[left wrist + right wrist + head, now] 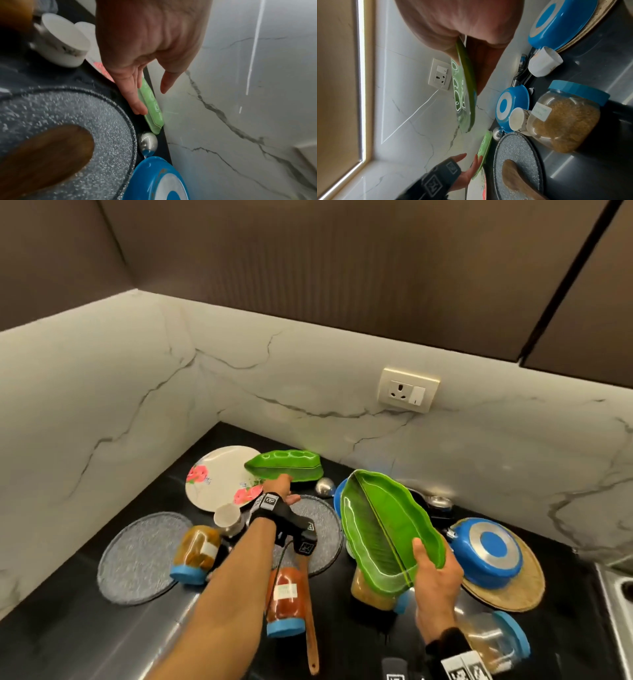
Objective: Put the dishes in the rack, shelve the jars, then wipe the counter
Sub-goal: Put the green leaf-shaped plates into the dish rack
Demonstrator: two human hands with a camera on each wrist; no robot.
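The right hand [435,573] and its leaf plate [387,529] hide most of a jar [371,594]. The left hand's [279,491] fingertips are hidden under the far leaf plate [286,465]. Jar labels [285,590] are too small to read. The sink [620,594] is cut off at the right edge.

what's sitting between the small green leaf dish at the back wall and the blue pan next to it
A shiny steel ladle bowl lies between the small green leaf dish and the blue pan, clearest in the left wrist view.

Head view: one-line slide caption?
Right hand holds a green leaf plate aloft; left hand reaches a second on the counter.
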